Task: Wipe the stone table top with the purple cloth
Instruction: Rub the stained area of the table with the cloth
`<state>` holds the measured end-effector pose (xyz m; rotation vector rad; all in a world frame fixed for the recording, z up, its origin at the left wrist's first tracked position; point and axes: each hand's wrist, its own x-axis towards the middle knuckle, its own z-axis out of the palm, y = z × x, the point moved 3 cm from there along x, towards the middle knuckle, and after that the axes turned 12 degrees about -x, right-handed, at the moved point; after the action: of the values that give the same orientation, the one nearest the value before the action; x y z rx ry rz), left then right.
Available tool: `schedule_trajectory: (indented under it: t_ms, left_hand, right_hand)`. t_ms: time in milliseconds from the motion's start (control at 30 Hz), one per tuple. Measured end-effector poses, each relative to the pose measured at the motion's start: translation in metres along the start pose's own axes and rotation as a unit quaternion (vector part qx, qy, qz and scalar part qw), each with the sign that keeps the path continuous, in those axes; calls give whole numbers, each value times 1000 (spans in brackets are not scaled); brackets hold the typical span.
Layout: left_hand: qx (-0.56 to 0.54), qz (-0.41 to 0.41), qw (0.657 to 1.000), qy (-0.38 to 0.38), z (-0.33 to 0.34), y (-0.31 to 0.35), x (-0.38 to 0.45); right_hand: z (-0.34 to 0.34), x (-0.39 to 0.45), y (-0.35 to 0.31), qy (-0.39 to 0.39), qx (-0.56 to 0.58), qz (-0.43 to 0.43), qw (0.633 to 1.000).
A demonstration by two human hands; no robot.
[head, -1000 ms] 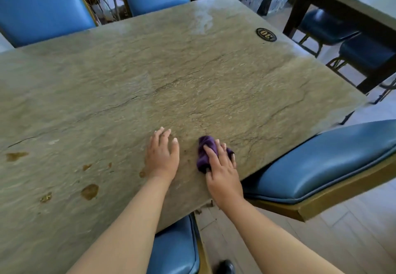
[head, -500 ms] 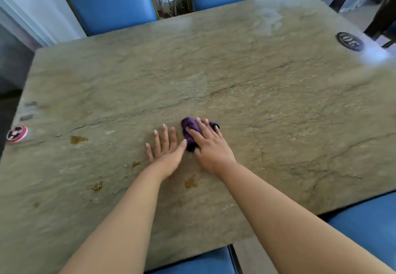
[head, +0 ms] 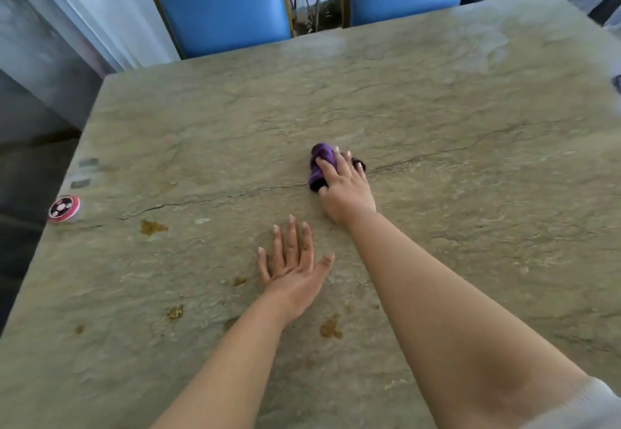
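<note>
A: Where is the purple cloth?

B: Bunched up near the middle of the frame, on the stone table top, right on a dark crack line that runs across the slab. The right hand lies over it, fingers spread on top and pressing it to the stone, the thumb against its lower end.

A: And the other hand?

B: The left hand rests flat below centre, palm down, fingers splayed wide, holding nothing. It is apart from the cloth.

A: Any marks on the surface?

B: Brown stains dot the lower left part of the frame, some just beside the left hand. A round red and white disc sits at the table's left edge. Two blue chairs stand at the far side, along the top of the frame.
</note>
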<state>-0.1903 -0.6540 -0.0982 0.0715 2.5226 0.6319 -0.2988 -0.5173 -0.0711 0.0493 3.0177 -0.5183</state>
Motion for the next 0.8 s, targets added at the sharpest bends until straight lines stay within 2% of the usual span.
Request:
schedule_trajectory:
  t_ms: [100,167,233,300,367,400,467,533,633,733,800]
  left_hand:
    - [-2,-13,1000,9,0,1,1]
    - [-13,-7,1000,4,-2,4,-1]
    - [-18,11,1000,2,-4,6,-3]
    - [-28,23,999,-3,-5,6,-5]
    - [-38,27,999,-6,-6,6,-6]
    - [-39,27,999,-8,-5,7,-6]
    - [-44,18,999,-10,-5,8,-4]
    - [-68,4,998,-13,-9,11,-5]
    - [-174,22,984,16,-23,5,-14]
    - [-206,83,973,66,-49,-16,-21]
    - [-162,110,975,101,-74,-34,-13]
  right_hand:
    - [9,-36,-13,-32,40,-138,989]
    - [5,-56,7,-48,83,-162,982]
    - [-5,-59,35,-26,98,-93,991]
    - [-13,-54,56,26,56,39,997]
    - [-14,-50,53,39,23,139,989]
    - [-12,-49,44,31,21,157,987]
    - [-5,-51,22,15,27,126,992]
    - [3,-64,0,-6,34,55,998]
    - [12,-97,-21,-15,73,6,997]
    - [24,-120,-41,14,72,54,996]
    - [34,-122,-61,34,38,107,993]
